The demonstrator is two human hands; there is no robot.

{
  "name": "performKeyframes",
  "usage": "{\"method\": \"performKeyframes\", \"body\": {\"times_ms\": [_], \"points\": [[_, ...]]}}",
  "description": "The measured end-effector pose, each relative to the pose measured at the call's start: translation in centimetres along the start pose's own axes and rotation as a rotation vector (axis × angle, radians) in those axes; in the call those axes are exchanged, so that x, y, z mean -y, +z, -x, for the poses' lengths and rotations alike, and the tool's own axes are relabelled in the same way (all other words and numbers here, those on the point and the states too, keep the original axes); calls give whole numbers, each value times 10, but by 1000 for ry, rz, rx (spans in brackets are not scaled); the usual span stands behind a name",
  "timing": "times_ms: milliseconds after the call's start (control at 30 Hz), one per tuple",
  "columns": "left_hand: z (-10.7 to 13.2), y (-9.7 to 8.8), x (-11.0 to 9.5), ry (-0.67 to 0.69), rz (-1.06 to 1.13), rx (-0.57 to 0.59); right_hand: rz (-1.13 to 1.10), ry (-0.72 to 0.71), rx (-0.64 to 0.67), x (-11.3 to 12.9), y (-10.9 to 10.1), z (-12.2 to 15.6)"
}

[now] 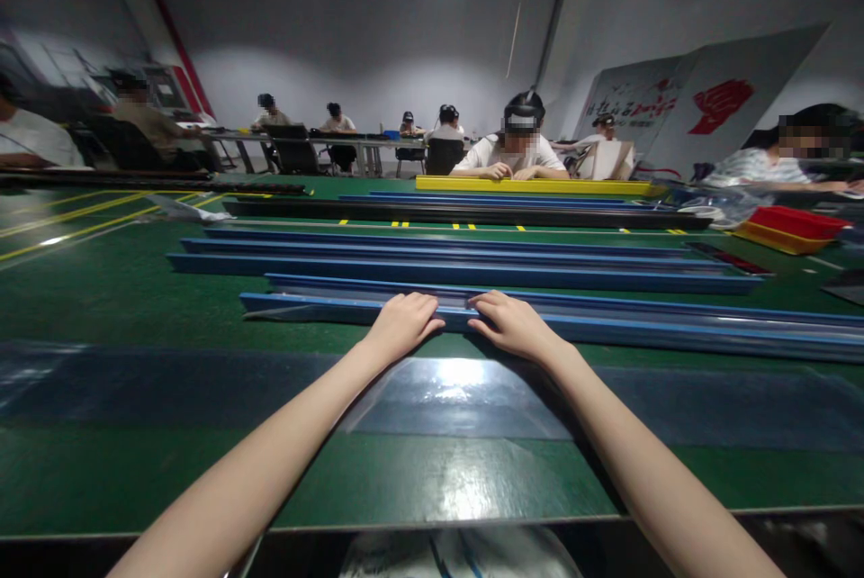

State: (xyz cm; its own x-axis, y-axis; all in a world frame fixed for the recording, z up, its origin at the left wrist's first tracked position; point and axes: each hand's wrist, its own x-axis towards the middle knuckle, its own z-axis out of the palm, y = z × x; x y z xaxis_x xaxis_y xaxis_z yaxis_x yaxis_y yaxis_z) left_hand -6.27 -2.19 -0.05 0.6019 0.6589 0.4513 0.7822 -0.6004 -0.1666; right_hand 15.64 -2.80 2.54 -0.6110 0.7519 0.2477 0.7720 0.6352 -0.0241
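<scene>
A long blue U-shaped channel lies across the green table in front of me. My left hand grips its near wall, fingers over the top edge and thumb on the side facing me. Not far to the right, my right hand holds the same wall in a like way, with a short gap between the two thumbs. The fingertips inside the channel are partly hidden. Between my forearms and the channel lies a clear plastic strip, shiny under the lamp.
Behind my channel lie another blue channel, a dark channel and a yellow channel, at which a co-worker sits. A red tray stands at the right. The table's near edge runs below my forearms.
</scene>
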Motion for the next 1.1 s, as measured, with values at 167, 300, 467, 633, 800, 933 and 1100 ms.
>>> {"method": "performKeyframes", "body": {"times_ms": [167, 300, 467, 633, 800, 933, 1100], "points": [[0, 1, 1, 5, 4, -17, -4, 10, 2, 1, 2, 0], [0, 1, 0, 4, -2, -24, -5, 10, 4, 1, 2, 0], [0, 0, -1, 2, 1, -19, 3, 11, 4, 1, 2, 0], [0, -1, 0, 2, 5, -18, 1, 9, -4, 1, 2, 0], [0, -2, 0, 4, 8, -15, -7, 13, 3, 2, 1, 0], [0, -3, -1, 4, 3, -8, -2, 19, 7, 3, 0, 0], [0, -3, -1, 8, 3, -15, -3, 14, -1, 3, 0, 0]]}}
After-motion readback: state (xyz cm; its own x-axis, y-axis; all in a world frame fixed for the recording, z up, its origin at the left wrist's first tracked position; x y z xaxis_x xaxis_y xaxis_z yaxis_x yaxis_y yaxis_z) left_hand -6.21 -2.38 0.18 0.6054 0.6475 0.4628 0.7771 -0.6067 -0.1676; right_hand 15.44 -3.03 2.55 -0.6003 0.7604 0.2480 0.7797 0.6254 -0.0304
